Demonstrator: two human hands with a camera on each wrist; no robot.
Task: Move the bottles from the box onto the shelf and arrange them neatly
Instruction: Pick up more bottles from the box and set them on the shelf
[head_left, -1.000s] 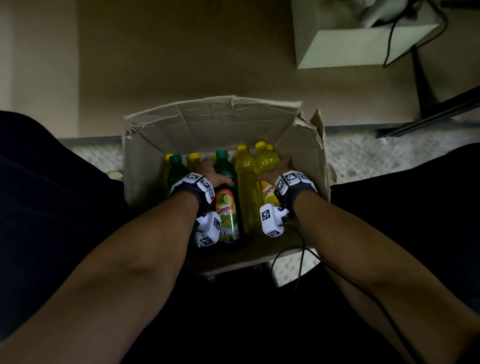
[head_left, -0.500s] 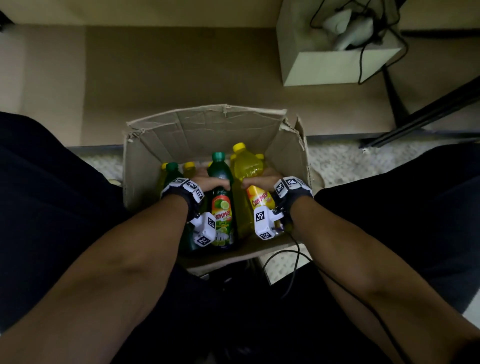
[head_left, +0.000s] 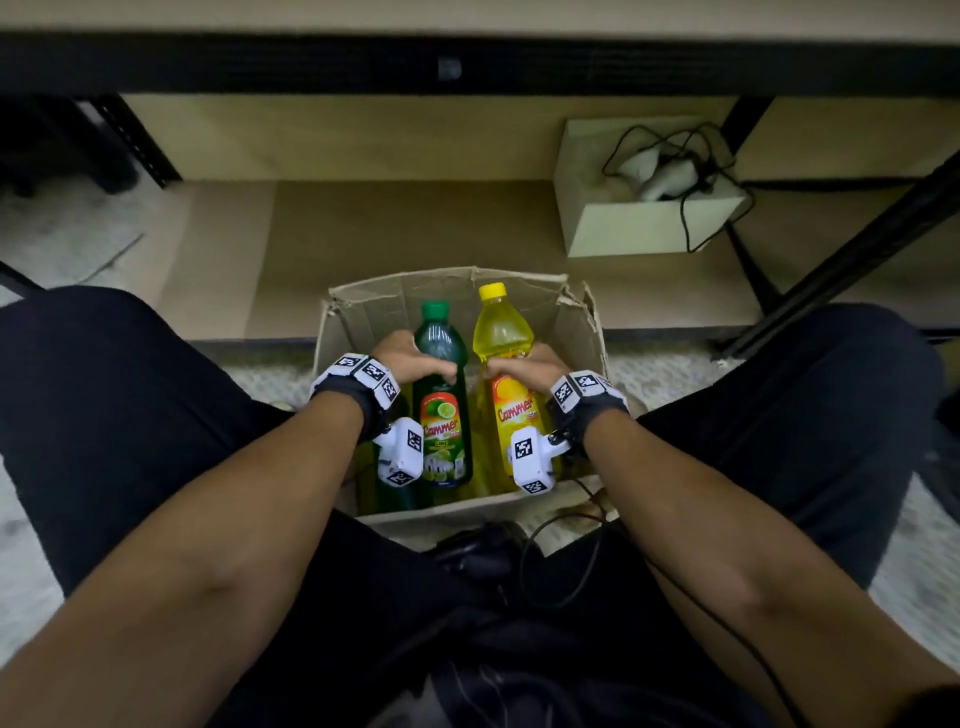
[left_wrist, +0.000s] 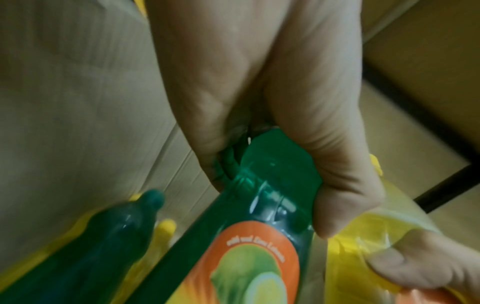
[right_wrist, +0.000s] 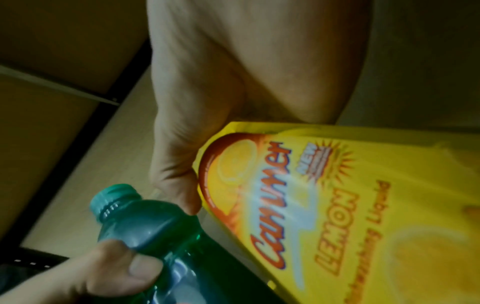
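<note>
Both bottles' lower halves are hidden behind the wrists inside the cardboard box (head_left: 571, 332). Left hand (head_left: 410, 358) has its grip clamped round the green lime bottle (head_left: 441, 374); right hand (head_left: 524, 366) grips the yellow lemon bottle (head_left: 504, 332). More bottles (left_wrist: 124, 226) stand in the box.

Bare forearms, dark wristbands (head_left: 347, 391), white marker-tagged wrist cameras (head_left: 530, 460), dark trousers (head_left: 130, 395)
</note>
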